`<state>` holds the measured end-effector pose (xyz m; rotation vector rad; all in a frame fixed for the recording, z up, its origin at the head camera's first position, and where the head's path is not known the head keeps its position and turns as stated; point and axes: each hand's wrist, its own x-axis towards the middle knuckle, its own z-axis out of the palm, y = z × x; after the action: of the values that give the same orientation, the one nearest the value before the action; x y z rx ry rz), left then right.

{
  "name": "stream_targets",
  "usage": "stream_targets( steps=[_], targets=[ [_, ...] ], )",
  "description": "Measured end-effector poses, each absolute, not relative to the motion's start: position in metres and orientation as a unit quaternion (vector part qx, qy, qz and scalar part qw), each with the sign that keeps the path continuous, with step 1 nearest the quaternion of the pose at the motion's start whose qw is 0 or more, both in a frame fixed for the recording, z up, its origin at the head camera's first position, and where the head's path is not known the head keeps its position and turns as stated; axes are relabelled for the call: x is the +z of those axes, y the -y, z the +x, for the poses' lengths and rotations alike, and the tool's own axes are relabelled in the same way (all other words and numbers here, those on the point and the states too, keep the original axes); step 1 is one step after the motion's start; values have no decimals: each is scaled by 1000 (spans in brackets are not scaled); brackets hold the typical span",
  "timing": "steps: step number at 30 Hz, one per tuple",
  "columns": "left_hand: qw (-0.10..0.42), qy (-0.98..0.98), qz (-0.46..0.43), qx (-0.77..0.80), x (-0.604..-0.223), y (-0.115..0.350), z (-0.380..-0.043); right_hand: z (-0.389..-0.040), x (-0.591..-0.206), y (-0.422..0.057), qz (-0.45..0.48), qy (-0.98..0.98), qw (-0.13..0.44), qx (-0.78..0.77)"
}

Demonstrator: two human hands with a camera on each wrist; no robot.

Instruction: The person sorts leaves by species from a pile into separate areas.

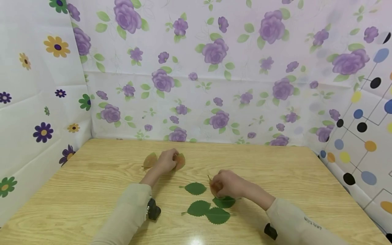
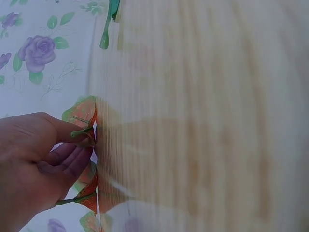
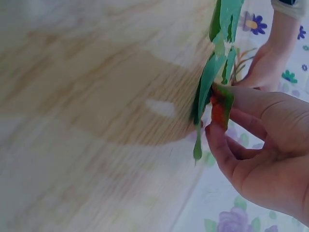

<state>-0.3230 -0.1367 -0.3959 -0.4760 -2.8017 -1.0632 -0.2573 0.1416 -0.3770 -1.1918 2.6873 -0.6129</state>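
Left hand (image 1: 165,161) pinches an orange leaf (image 1: 180,162), green-tipped, left of centre; right hand (image 1: 229,184), lower right of centre, pinches a curled red-and-green leaf (image 3: 222,110) beside serrated green leaves (image 1: 218,215).

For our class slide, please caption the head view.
Left hand holds an orange leaf; right hand pinches another near four green leaves.

I have an orange leaf with green edging (image 1: 181,162) pinched in the left hand (image 1: 165,162), and another orange-and-green leaf (image 3: 222,107) in the right hand's (image 1: 229,184) pinch, bent, its stem pointing away, close by the green ones. A third orange leaf (image 1: 150,160) lies left of the first; four serrated green leaves (image 1: 199,208) lie clustered nearer.
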Motion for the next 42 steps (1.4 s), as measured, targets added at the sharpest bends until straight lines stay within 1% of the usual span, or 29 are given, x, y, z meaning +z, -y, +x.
stream_targets(
  steps=[11, 15, 18, 24, 31, 36, 42],
  targets=[
    [67, 930, -168, -320, -397, 135, -326, -275, -372, -140, -349, -890, 93, -277],
    [61, 936, -166, -304, -398, 134, -325, -286, -370, -136, -332, -893, 95, -288],
    [60, 942, -168, -286, -399, 133, -326, -295, -367, -134, -323, -893, 93, -299],
    [81, 947, -177, -256, -399, 132, -325, -313, -360, -126, -281, -885, 89, -361],
    [73, 951, -170, -249, -393, 127, -321, -333, -356, -110, -228, -875, 70, -421],
    [63, 960, -149, -230, -389, 124, -320, -344, -364, -94, -197, -863, 66, -461],
    [66, 962, -138, -228, -391, 125, -322, -350, -380, -80, -143, -850, 64, -503]
  ],
)
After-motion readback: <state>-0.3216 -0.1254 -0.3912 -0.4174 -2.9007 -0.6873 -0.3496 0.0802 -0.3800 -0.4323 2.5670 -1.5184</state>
